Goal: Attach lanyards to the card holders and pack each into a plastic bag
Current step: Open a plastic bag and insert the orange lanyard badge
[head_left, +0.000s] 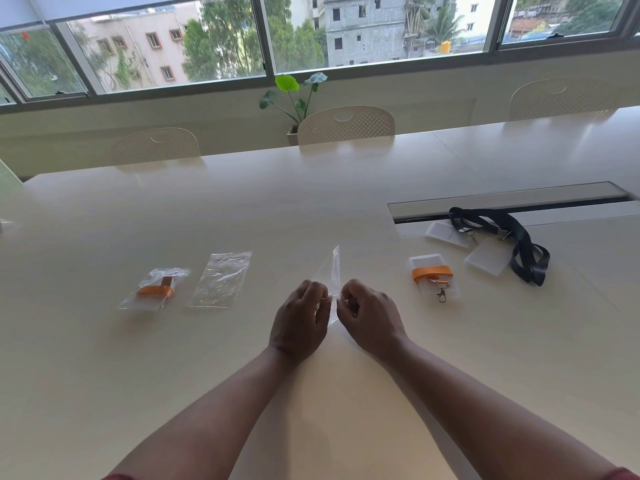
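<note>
From the head camera we see our left hand (pixel 300 320) and right hand (pixel 369 315) close together above the pale table (pixel 311 202), each pinching one side of a clear plastic bag (pixel 330 268) near its lower end, fingers curled onto the film. The bag stands up between our hands, its far end pointing away from us and lifted off the table. To the right lies a card holder (pixel 429 263) with an orange lanyard (pixel 433 272) wrapped across it, the metal clip (pixel 442 294) resting at its near edge. Farther right, two more clear card holders (pixel 486 259) lie under a loose black lanyard (pixel 519 244), beside a cable slot (pixel 502 199) in the table. To the left, an empty plastic bag (pixel 221 280) lies flat, and just beside it a packed bag (pixel 154 289) holds a card holder with an orange lanyard inside. Across the table stand pale chairs (pixel 346 124) and a potted plant (pixel 294 98) below the windows (pixel 173 46).
</note>
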### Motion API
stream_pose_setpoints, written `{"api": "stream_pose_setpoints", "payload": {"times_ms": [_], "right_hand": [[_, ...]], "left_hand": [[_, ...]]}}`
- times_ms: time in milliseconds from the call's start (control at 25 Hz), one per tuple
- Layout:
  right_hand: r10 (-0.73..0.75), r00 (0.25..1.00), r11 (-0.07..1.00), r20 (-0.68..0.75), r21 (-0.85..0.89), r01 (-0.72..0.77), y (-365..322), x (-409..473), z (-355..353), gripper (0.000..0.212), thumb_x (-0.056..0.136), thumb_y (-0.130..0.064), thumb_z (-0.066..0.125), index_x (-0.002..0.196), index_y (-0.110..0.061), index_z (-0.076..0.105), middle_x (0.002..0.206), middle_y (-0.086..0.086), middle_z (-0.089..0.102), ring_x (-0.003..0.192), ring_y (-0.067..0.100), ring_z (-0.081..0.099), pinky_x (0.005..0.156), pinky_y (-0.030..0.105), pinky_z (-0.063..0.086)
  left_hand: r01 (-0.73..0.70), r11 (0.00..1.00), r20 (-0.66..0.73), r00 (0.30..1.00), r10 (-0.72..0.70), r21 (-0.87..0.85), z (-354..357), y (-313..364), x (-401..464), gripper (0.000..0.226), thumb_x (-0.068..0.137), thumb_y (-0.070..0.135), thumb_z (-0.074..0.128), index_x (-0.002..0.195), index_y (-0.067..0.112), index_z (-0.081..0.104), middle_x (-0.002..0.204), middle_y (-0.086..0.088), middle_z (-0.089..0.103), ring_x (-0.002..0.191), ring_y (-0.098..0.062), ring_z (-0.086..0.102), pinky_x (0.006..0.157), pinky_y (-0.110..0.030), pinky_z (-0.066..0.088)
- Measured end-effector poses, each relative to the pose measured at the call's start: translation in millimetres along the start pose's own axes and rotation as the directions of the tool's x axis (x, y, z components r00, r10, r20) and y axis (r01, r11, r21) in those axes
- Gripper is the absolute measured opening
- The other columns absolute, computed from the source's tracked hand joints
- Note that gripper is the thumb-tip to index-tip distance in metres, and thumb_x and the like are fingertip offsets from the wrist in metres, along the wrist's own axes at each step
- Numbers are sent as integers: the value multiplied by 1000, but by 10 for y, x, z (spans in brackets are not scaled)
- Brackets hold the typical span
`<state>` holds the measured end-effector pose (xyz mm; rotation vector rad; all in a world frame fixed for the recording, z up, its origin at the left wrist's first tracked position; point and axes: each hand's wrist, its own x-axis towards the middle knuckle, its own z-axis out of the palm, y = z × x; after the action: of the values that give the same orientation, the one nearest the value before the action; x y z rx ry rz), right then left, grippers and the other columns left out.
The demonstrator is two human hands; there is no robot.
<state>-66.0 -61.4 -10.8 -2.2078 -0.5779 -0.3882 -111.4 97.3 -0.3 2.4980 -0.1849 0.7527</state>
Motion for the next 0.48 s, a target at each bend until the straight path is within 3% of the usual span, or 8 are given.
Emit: {"api": "stream_pose_setpoints", "payload": {"times_ms": [80, 200, 360, 480], "right_hand": [[2, 1000, 1000, 2, -4, -2, 3, -1, 1, 18, 88, -34, 56, 78, -31, 41, 56, -12, 46, 51, 12, 42, 51, 32, 40], [0, 1000, 1000, 8, 6, 0, -7, -3, -12, 16, 87, -36, 54, 78, -31, 42, 57, -11, 47, 51, 13, 43, 51, 32, 41], [0, 1000, 1000, -4, 6, 0, -28, -9, -34, 20, 87, -32, 58, 78, -31, 41, 58, -11, 47, 52, 16, 44, 51, 33, 41], [94, 994, 995, -52, -15, -95, -30, 4, -51, 16, 84, -25, 63, 81, -27, 47, 64, -8, 56, 58, 23, 52, 54, 34, 44]], "left_hand": [[-3, 1000, 10, 1000, 3, -17, 3, -7, 2, 4, 98, 10, 60, 102, 9, 61, 95, -5, 62, 77, -28, 60, 65, -38, 53], [-12, 1000, 24, 1000, 12, -17, 4, 9, -4, 22, 97, 9, 59, 118, 12, 59, 104, -6, 63, 78, -27, 62, 66, -34, 51], [47, 999, 19, 999, -46, -12, -11, 23, -5, 13, 95, 19, 65, 95, 17, 52, 83, 9, 52, 63, -14, 44, 58, -28, 40], [121, 991, -14, 992, -122, -50, -26, 14, 16, 19, 91, 9, 62, 88, 17, 45, 76, 9, 47, 64, -18, 42, 58, -33, 41]]}}
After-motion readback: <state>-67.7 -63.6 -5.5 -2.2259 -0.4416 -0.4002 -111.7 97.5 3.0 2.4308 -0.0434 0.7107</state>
